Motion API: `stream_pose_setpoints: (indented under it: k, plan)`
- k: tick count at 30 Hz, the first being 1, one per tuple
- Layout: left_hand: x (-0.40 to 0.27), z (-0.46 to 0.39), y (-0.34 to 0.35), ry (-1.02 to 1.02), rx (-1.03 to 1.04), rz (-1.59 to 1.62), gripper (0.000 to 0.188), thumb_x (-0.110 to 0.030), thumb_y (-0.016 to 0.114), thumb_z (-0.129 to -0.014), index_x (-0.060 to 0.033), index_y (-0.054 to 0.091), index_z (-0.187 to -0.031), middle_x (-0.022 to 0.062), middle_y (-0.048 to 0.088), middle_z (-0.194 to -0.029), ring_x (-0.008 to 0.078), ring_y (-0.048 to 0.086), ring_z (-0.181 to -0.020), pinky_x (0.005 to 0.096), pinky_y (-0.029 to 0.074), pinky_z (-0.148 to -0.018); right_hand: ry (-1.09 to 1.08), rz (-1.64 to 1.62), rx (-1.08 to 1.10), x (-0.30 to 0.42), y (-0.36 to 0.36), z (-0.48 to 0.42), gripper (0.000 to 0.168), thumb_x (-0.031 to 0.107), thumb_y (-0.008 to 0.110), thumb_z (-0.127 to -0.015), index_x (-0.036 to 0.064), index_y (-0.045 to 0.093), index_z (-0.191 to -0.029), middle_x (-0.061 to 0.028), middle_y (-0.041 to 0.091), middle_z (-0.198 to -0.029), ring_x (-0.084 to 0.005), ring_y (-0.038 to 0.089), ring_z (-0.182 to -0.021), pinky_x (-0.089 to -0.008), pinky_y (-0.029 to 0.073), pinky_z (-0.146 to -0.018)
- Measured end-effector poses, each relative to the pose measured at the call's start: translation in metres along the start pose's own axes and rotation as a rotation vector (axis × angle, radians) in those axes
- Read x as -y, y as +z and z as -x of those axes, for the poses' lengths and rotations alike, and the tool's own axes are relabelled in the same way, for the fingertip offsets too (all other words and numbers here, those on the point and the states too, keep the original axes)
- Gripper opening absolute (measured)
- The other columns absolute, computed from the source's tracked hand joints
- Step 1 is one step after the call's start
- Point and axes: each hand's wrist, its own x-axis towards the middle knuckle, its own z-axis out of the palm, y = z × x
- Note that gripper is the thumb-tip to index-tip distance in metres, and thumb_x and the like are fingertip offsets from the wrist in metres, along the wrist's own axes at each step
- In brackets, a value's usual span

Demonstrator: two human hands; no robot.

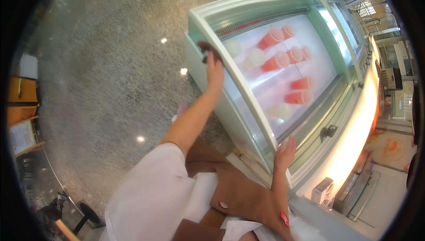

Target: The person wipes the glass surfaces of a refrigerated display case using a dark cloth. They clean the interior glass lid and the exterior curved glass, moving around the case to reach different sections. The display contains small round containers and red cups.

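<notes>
A glass-sided refrigerated display case (245, 96) with a pale frame stands before me. My left hand (215, 75) holds a dark brown cloth (209, 49) against the outside of its end glass, just below the top rim. My right hand (285, 154) rests on the rim at the near corner, fingers stretched out, nothing held. Inside the case, several plastic cups of red drink (275, 61) and some pale cups (254, 57) stand on a white floor; they look hazy through the glass.
A small dark device (328, 131) sits on the case's right side. Beyond it run a lit counter strip (357, 121) and a small box (322, 190). Speckled grey floor (109, 75) spreads left, with a framed sign (22, 136) at the far edge. A purple shoe (182, 108) shows below my arm.
</notes>
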Motion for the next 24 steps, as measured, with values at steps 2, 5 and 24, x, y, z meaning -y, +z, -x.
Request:
stream_pose_setpoints:
  k: [2, 5, 24]
  plan:
    - [-0.002, -0.07, -0.012, -0.13, 0.031, 0.139, 0.052, -0.016, 0.042, -0.095, -0.0067, 0.028, -0.144, 0.0185, 0.042, -0.14, 0.0291, 0.043, -0.126, 0.0337, 0.035, -0.104, -0.045, 0.034, 0.008, 0.007, 0.005, -0.022, 0.04, 0.022, 0.047, -0.093, -0.001, 0.052, -0.125, -0.0272, 0.044, -0.134, -0.0428, 0.044, -0.121, -0.0451, 0.034, -0.102]
    - [-0.011, -0.114, -0.03, -0.28, 0.024, 0.292, 0.053, -0.015, 0.041, -0.095, -0.0076, 0.027, -0.145, 0.017, 0.042, -0.139, 0.028, 0.045, -0.124, 0.0337, 0.036, -0.103, 0.064, -0.054, 0.138, 0.015, 0.013, -0.031, 0.039, 0.023, 0.044, -0.095, -0.002, 0.053, -0.123, -0.0253, 0.047, -0.132, -0.0402, 0.046, -0.12, -0.0434, 0.035, -0.102]
    - [0.069, -0.146, -0.03, -0.355, -0.139, 0.16, 0.05, -0.024, 0.038, -0.095, -0.0123, 0.032, -0.144, 0.0156, 0.052, -0.125, 0.0259, 0.049, -0.112, 0.0313, 0.037, -0.098, 0.302, -0.258, 0.213, 0.006, 0.024, -0.033, 0.04, 0.025, 0.037, -0.099, -0.004, 0.06, -0.111, -0.0161, 0.061, -0.114, -0.0296, 0.056, -0.109, -0.036, 0.041, -0.096]
